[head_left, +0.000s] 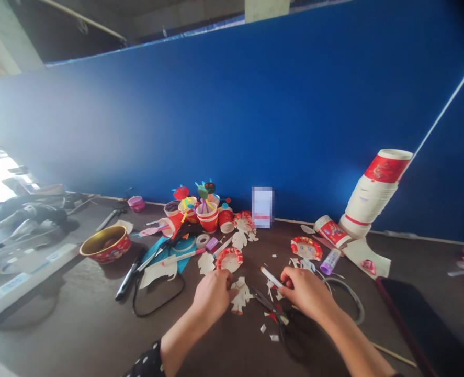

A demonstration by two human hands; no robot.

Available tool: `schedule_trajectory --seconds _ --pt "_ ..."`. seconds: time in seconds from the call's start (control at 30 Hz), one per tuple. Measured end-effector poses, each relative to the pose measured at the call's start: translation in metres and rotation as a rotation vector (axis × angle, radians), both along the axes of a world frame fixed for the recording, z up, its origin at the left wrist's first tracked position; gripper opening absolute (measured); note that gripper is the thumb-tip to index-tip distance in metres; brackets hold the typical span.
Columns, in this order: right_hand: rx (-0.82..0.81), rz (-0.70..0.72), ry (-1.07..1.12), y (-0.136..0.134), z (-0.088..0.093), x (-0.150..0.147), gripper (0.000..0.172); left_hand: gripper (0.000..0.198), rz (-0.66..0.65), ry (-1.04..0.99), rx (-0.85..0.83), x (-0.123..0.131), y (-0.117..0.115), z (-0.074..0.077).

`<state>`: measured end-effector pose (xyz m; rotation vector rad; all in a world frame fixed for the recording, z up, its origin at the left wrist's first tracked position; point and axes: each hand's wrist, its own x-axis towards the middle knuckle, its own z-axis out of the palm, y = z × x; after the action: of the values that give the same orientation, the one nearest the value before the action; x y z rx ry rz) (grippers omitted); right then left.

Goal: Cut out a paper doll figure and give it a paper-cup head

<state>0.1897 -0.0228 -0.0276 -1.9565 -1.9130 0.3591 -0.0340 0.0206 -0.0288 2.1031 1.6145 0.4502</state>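
My right hand (306, 290) grips a slim white marker (271, 276) with an orange-brown end, which points up and left. My left hand (214, 296) is closed, its fingertips at the left edge of a white paper cutout figure (241, 296); the exact pinch is hidden by the fingers. Just beyond that hand lies a round paper face with a red and orange clay rim (229, 259). Below the marker are black-handled scissors (273, 306) among paper scraps. A second clay-rimmed face (306, 248) rests farther right, beside a purple-capped tube (329, 262).
Red paper cups (207, 217) with colourful clay figures stand at the back. A leaning cup stack (373, 193) rises at right, near a dark phone or tablet (423, 319). To the left are a gold-lined bowl (106, 243), a knife-like tool (130, 275) and a power strip (27, 283).
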Motion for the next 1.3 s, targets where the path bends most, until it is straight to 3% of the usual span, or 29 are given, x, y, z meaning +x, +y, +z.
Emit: schedule_trajectory --seconds 0.3,0.4,0.5,0.63,0.8,1.03,1.17,1.3 --pt "0.027 -0.018 -0.119 -0.003 0.004 -0.006 0.007 0.022 -0.013 -0.07 -0.061 0.002 0.003 -0.015" --pt "0.048 -0.026 -0.127 -0.002 0.001 -0.01 0.007 0.019 0.016 -0.177 -0.024 0.001 0.006 -0.011" --pt "0.086 -0.051 -0.112 0.001 0.004 -0.007 0.012 0.017 0.034 -0.262 0.046 0.002 0.008 0.002" --pt "0.154 -0.155 -0.083 0.005 0.019 0.025 0.023 0.02 0.082 -0.518 -0.005 0.01 0.007 0.018" --pt "0.157 -0.297 -0.089 -0.004 0.031 0.079 0.015 0.021 0.092 -0.701 -0.217 0.034 -0.001 0.013" --pt "0.066 -0.194 -0.152 -0.021 0.019 0.094 0.014 0.016 0.053 -0.908 -0.433 0.069 -0.017 0.008" --pt "0.049 -0.156 -0.201 -0.023 0.008 0.09 0.018 0.029 0.03 -0.997 -0.419 0.078 -0.02 0.002" --pt "0.037 -0.131 -0.234 -0.021 0.003 0.085 0.016 0.028 0.027 -0.96 -0.399 0.081 -0.019 -0.005"
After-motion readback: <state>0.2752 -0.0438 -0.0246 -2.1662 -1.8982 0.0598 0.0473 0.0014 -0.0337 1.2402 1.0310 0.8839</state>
